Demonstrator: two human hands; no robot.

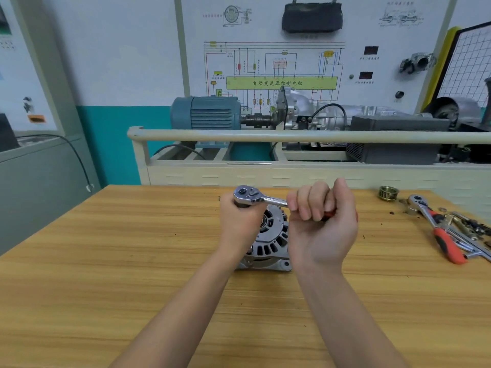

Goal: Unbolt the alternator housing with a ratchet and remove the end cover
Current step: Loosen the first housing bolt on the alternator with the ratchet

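Wooden table [106,261], alternator [271,243], ratchet [255,197] gripped by right hand [322,224]

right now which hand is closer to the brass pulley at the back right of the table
Right. The right hand grips the ratchet handle, with bare table between it and the brass pulley. The left hand holds the ratchet's head end over the alternator, farther left.
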